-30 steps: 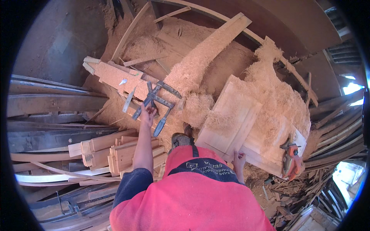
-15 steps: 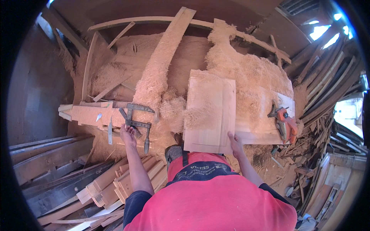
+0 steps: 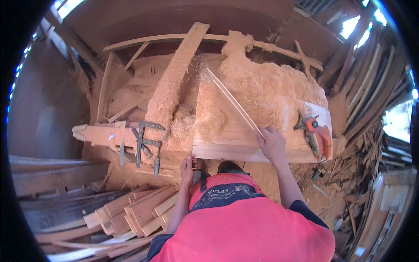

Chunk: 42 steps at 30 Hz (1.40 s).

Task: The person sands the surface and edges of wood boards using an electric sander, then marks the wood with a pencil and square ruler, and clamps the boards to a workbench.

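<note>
My right hand (image 3: 273, 146) grips a flat wooden panel (image 3: 233, 99) by its near end. The panel is tipped on edge, so only its narrow side shows, slanting away to the far left over the bench. Down at the bench's front edge, my left hand (image 3: 187, 169) has loosely curled fingers, with nothing visible in them. A metal bar clamp (image 3: 149, 142) with a hanging handle sits left of that hand on a narrow timber piece. Right of my right hand, an orange power planer (image 3: 322, 140) lies on its side on the wooden work board (image 3: 235, 150).
Wood shavings (image 3: 257, 81) heap over the far part of the bench. A long shavings-covered plank (image 3: 176, 74) runs away from me. Cut timber pieces (image 3: 144, 209) are stacked at the lower left. Scrap wood (image 3: 355, 161) piles up at the right.
The panel has turned from lying flat to standing on edge, lifted by my right hand. My left hand has moved right, from beside the clamp to the bench's front edge.
</note>
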Each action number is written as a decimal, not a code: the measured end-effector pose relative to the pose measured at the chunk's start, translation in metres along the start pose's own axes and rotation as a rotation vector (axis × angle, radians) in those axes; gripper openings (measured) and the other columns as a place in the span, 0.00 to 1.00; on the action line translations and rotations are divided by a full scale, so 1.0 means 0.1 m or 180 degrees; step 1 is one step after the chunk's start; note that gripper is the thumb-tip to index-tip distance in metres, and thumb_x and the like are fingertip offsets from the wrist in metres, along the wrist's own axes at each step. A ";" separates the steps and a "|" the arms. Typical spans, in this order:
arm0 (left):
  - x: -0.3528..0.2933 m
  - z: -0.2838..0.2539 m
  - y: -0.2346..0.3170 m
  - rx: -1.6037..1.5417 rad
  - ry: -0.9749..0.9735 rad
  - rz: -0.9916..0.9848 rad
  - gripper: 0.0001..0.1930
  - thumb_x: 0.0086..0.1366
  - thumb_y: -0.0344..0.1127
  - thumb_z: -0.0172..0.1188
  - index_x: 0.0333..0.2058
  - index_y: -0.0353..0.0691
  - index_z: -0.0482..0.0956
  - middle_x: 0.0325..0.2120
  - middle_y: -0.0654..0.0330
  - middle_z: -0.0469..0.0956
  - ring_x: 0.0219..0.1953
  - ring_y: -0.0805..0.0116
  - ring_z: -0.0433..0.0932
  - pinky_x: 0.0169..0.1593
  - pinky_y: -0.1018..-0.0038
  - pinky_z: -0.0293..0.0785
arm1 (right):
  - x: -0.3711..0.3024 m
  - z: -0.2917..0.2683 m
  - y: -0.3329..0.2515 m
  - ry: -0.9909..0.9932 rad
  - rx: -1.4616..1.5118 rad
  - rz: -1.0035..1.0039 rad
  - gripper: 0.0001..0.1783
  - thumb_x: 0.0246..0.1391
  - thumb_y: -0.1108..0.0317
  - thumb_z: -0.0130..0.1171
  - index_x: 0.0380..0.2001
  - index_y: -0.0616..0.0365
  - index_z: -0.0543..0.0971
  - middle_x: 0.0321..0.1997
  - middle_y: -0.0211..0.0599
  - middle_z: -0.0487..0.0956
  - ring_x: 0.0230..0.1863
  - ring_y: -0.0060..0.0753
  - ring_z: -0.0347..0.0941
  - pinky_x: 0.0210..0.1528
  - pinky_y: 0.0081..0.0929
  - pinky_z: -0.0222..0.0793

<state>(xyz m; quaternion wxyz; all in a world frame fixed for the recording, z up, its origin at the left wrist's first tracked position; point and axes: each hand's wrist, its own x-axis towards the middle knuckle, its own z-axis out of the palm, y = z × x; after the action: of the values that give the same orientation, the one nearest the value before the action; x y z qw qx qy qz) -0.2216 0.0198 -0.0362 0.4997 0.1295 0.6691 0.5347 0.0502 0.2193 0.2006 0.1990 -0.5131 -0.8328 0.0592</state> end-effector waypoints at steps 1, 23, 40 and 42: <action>-0.11 0.04 -0.02 0.0077 -0.0035 0.0083 0.24 0.75 0.54 0.47 0.51 0.39 0.78 0.33 0.61 0.78 0.33 0.72 0.76 0.37 0.74 0.74 | 0.00 0.05 0.06 0.0009 0.0067 -0.0094 0.13 0.59 0.58 0.61 0.30 0.56 0.83 0.31 0.42 0.81 0.32 0.49 0.79 0.32 0.43 0.74; -3.70 1.16 -0.91 -0.4343 0.1154 0.1319 0.33 0.70 0.56 0.56 0.65 0.43 0.63 0.60 0.54 0.72 0.65 0.52 0.68 0.64 0.47 0.68 | -1.90 0.70 -0.67 -0.3602 0.4234 0.0312 0.19 0.67 0.58 0.58 0.37 0.68 0.83 0.32 0.28 0.81 0.32 0.18 0.74 0.35 0.20 0.70; -5.98 1.39 -5.45 -0.5703 0.5709 0.0128 0.22 0.71 0.30 0.50 0.62 0.38 0.60 0.52 0.45 0.74 0.50 0.45 0.80 0.49 0.46 0.83 | -2.61 2.45 0.89 -0.4359 -0.0402 -0.2268 0.13 0.61 0.65 0.58 0.45 0.59 0.82 0.28 0.35 0.81 0.24 0.27 0.77 0.21 0.30 0.75; -6.28 1.18 -5.85 -0.5642 0.5816 -0.0164 0.22 0.71 0.29 0.50 0.62 0.40 0.60 0.53 0.47 0.73 0.51 0.45 0.79 0.47 0.46 0.84 | -2.69 2.31 0.93 -0.4124 -0.0377 -0.1843 0.11 0.62 0.65 0.58 0.44 0.58 0.82 0.28 0.34 0.80 0.23 0.26 0.76 0.21 0.31 0.76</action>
<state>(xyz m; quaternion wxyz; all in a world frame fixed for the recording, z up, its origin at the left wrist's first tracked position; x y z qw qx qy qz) 0.3781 -0.5864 -0.1889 -0.2159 -0.6743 0.1858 0.6813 0.1432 0.0507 -0.1115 -0.3566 -0.1429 -0.8883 0.2517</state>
